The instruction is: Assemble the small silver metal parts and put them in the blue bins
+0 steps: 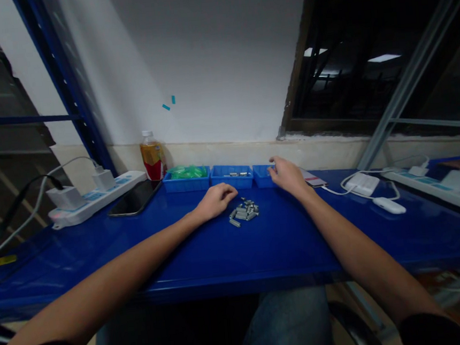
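My left hand rests low over the blue table, its fingers curled together at the left edge of a pile of small metal cylinders; whatever lies between the fingertips is too small to make out. Over the right blue bin hangs my right hand, its thumb and forefinger apart with nothing visible between them. The middle blue bin contains a few metal pieces. Green plastic pieces fill the left blue bin.
Left of the bins stand a drink bottle, a dark phone and a power strip. To the right are another phone, white cables, a white adapter and a second power strip. A wall rises behind.
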{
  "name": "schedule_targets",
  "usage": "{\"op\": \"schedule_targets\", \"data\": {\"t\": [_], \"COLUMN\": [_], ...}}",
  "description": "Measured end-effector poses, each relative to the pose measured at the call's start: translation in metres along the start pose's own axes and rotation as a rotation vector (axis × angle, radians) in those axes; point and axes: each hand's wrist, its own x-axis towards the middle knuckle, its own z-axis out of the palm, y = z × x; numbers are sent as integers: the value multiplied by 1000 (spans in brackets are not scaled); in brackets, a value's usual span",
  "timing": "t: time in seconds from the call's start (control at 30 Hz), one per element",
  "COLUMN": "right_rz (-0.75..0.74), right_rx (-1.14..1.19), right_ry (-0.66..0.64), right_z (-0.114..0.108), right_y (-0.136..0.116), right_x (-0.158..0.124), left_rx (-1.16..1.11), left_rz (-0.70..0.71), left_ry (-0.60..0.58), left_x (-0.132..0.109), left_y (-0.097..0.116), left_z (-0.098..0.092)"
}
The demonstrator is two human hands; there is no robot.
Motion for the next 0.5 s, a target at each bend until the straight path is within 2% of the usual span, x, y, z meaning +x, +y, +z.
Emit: {"op": "schedule_targets", "data": {"t": [0.07, 0.13, 0.23, 0.33, 0.5], "right_rz": [-88, -263, -460, -499, -522], "right_rx": [42, 137, 221, 212, 160], "right_ry": [-14, -17, 17, 49, 93], "right_z": [9, 15, 20, 20, 17], "right_y": [-5, -21, -51, -65, -57], "right_x": [-6, -18, -32, -34, -33], "left_rx": [-247, -506, -770, -884, -933], "left_rz": [-131, -223, -278, -287, -271], "left_ry": [126, 214, 250, 244, 196], "left_x": [4, 6, 7, 6, 4], "left_y": [0, 0, 2, 5, 13], "left_z": [0, 2, 4, 6, 7]}}
